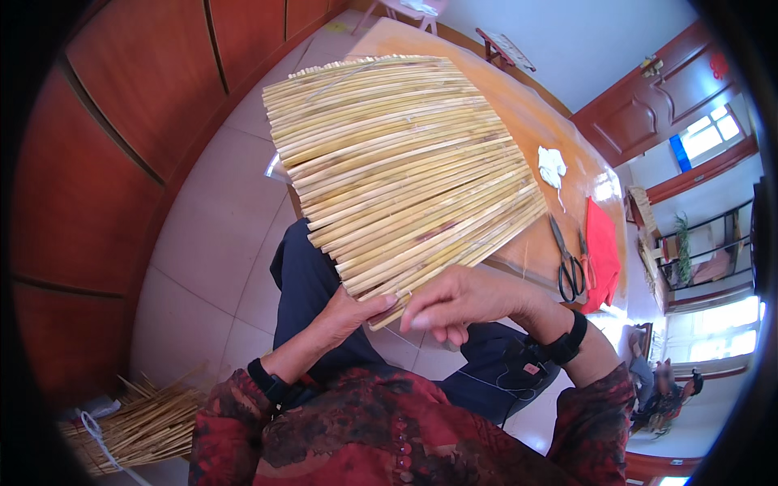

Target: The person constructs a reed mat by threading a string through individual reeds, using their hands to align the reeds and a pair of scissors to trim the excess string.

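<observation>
Yellow-tan reed forms the mat (pixel 405 162): slim, round stalks set side by side, smooth-skinned, brown-flecked in places, with cut ends making an uneven left margin. Location: the mat spans from just above the lap to the table (pixel 523 109). Orientation: the stalks' long axis runs lower left to upper right, steepest at the near edge and closer to level at the far edge; right ends lie over the table, left ends over the floor.

Left hand (pixel 344 317): grasps the near edge, thumb on top. Right hand (pixel 462 298): fingers curled, beside the same edge; whether it grips anything cannot be told.

Table, right side: crumpled white cloth (pixel 552 166), black metal scissors (pixel 566 256), flat red cloth (pixel 600 247). Floor, lower left: loose stalk bundle (pixel 154 429).
</observation>
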Tool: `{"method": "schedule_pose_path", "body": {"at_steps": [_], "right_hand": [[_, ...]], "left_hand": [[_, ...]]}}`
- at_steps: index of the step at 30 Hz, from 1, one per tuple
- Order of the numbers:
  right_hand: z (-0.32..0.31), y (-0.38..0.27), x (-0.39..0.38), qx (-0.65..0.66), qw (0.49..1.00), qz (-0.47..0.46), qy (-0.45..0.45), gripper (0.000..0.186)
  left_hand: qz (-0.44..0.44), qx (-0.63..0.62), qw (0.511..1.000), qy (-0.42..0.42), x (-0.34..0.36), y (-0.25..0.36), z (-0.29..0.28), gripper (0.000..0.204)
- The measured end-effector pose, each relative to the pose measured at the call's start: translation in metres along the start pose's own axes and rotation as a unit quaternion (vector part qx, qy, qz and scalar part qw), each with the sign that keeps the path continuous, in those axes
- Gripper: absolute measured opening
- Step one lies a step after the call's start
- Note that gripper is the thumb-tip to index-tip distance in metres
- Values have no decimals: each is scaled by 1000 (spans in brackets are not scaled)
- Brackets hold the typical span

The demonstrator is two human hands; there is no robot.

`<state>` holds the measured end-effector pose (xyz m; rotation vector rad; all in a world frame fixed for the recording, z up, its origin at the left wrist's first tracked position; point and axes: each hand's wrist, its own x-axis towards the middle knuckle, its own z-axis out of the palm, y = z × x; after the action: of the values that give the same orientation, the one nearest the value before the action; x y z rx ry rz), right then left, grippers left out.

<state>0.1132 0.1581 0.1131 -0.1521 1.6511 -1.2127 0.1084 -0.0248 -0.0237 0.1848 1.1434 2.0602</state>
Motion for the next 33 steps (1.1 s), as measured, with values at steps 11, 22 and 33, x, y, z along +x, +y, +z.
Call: {"method": "schedule_pose_path", "body": {"at_steps": [11, 22, 33], "right_hand": [[-25, 54, -23, 268, 796, -413, 351, 26], [-41, 56, -55, -282, 797, 42, 533, 16], [7, 27, 32, -672, 630, -182, 343, 7]], "left_hand": [[20, -6, 999, -38, 2, -1, -7, 62], [31, 4, 999, 24, 2, -5, 3, 45], [-25, 16, 1000, -1, 0, -3, -1, 46]]}}
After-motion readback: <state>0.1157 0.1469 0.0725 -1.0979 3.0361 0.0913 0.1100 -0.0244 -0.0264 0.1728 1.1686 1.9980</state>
